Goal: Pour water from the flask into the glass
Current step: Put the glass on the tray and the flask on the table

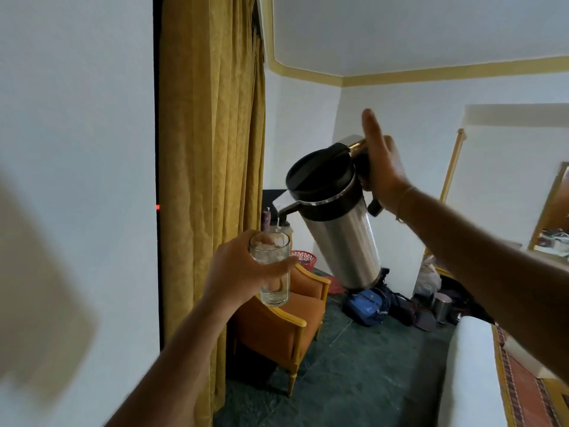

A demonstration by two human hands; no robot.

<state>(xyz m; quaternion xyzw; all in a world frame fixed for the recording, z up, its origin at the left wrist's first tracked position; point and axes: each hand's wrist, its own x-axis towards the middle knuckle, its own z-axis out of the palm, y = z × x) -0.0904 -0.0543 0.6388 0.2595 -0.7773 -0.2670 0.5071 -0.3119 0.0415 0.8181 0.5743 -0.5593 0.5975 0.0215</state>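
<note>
A steel flask with a black lid and spout is tilted to the left in mid-air. My right hand grips its black handle, thumb raised. A thin stream of water runs from the spout into a clear glass, which is partly filled. My left hand holds the glass upright just below and left of the spout.
An orange armchair with a yellow wooden frame stands below the glass. A gold curtain hangs at the left. Bags lie on the green floor by the far wall. A white bed edge is at the lower right.
</note>
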